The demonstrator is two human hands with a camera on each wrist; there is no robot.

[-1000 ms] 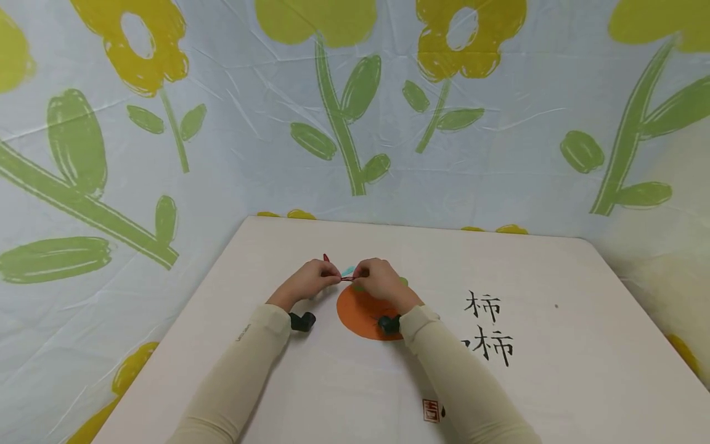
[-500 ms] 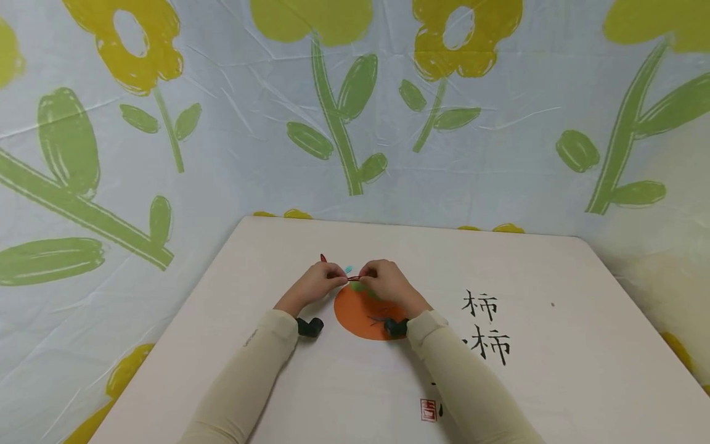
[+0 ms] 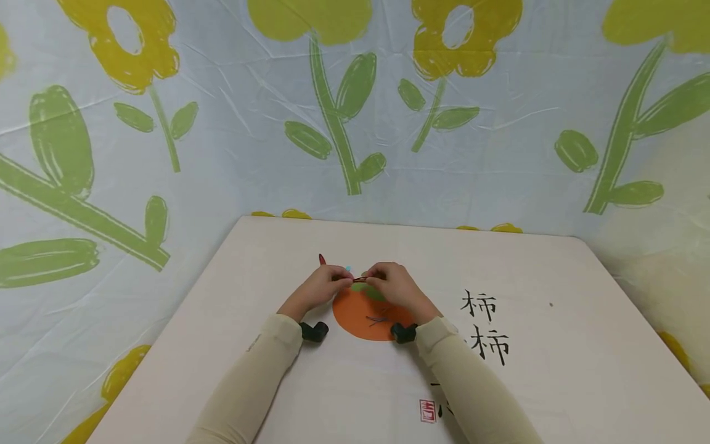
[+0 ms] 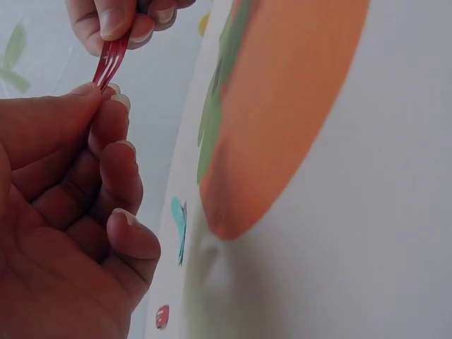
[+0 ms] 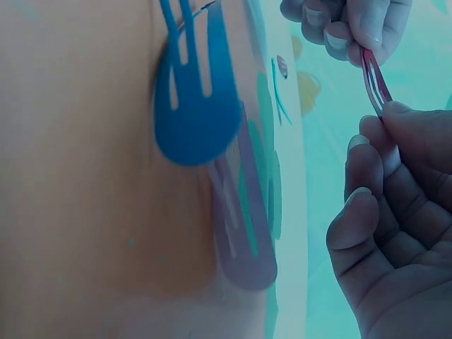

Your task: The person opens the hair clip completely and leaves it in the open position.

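Note:
A red snap hair clip (image 4: pixel 111 59) is stretched between my two hands above the table. My left hand (image 3: pixel 323 287) pinches one end between thumb and forefinger, its other fingers loosely curled. The other end is pinched by my right hand (image 3: pixel 400 288) in the same way. Below the right wrist lie a blue snap hair clip (image 5: pixel 198 131) and a purple one (image 5: pixel 245 265), partly overlapping. Beyond the hands, a turquoise clip (image 4: pixel 179 219) and a second red clip (image 3: pixel 322 259) rest on the table. The fingertips hide the held clip's ends.
The pale tabletop (image 3: pixel 554 345) carries a printed orange persimmon (image 3: pixel 355 317) with green leaves, dark characters (image 3: pixel 488 345) and a red seal (image 3: pixel 428 411). A flowered cloth (image 3: pixel 233 123) hangs behind and at the left.
Both hands, holding the red hair clip between them, have drifted slightly right and nearer. More of the clips on the persimmon shows. The view has shifted a little.

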